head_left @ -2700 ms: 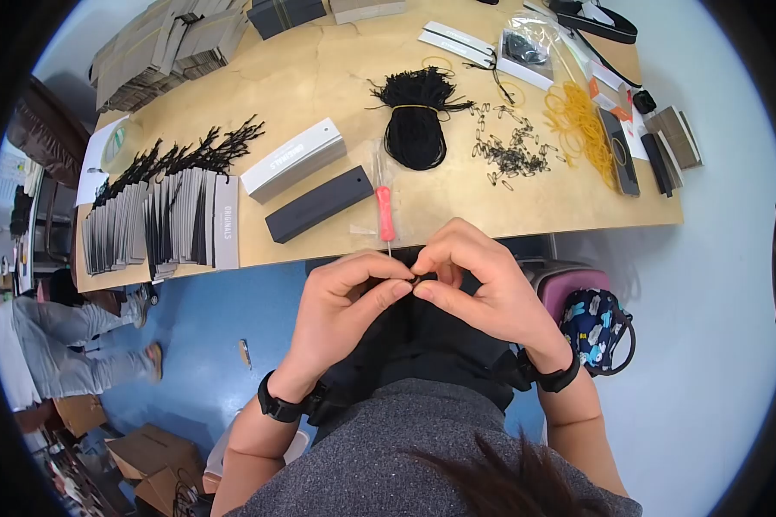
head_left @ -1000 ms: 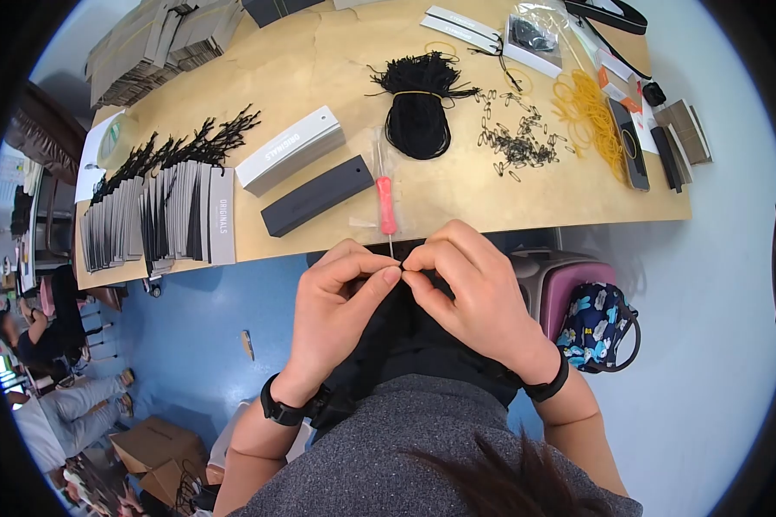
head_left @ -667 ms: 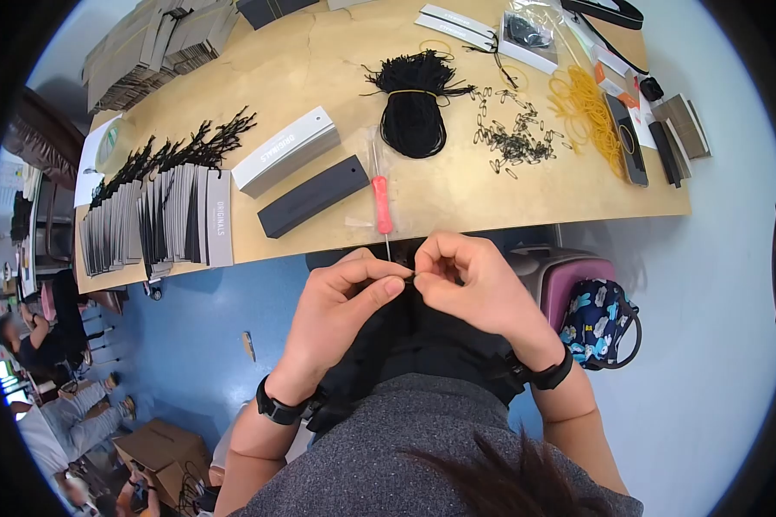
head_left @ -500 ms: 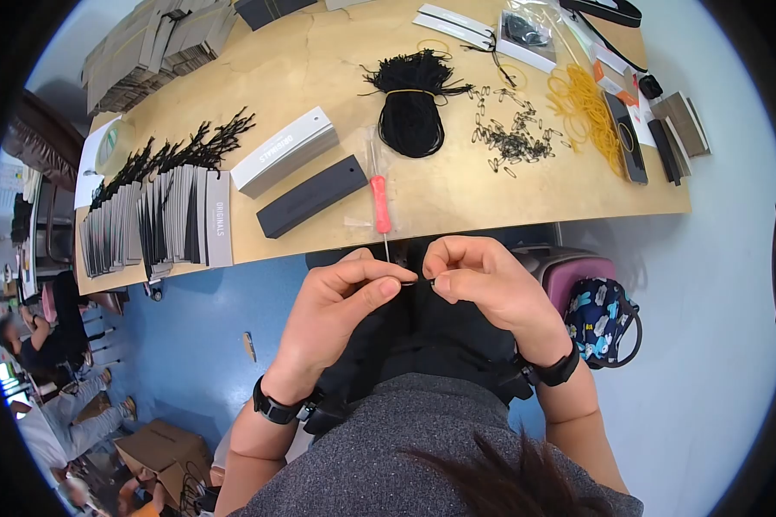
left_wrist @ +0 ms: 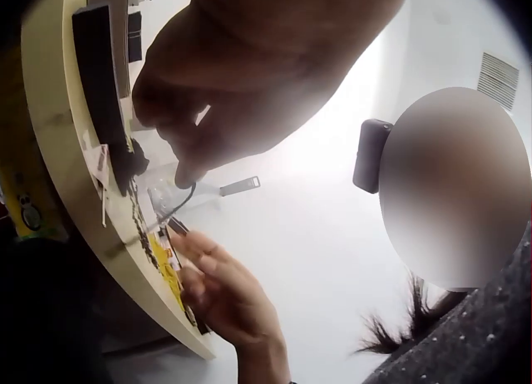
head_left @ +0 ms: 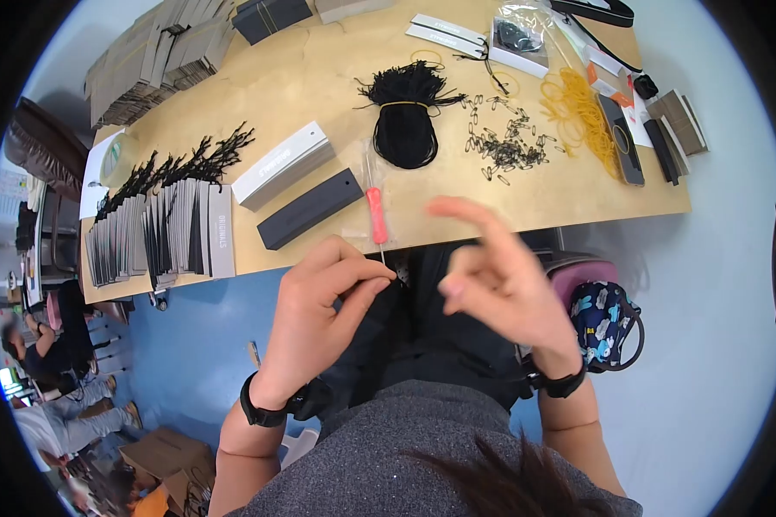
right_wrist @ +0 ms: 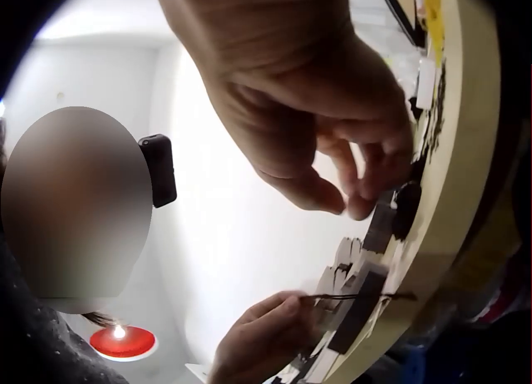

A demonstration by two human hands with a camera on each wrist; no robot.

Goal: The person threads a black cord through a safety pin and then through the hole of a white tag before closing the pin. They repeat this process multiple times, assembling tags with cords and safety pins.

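My left hand [head_left: 306, 314] pinches a thin black cord [right_wrist: 349, 297] between thumb and index finger, just off the table's front edge. In the left wrist view the cord [left_wrist: 179, 204] curves down from the fingertips. To the right, my right hand [head_left: 517, 293] is blurred, its index finger extended and its thumb apart, with nothing seen between them. A red-handled tool [head_left: 376, 215] with a thin metal shaft lies at the edge, the shaft pointing toward my left fingertips. A banded bundle of black cords [head_left: 407, 133] lies behind it, beside scattered small dark pins [head_left: 504, 146].
A white box [head_left: 283, 165] and a black box [head_left: 310, 209] lie left of the tool. Rows of grey and black tags [head_left: 159, 233] with cords stand at the table's left. Yellow rubber bands [head_left: 578, 116] and a phone [head_left: 621, 142] lie at the right.
My right hand has come away from my left fingertips, moving right and spreading its fingers. The left hand has shifted slightly left, still pinching. The head view has shifted slightly.
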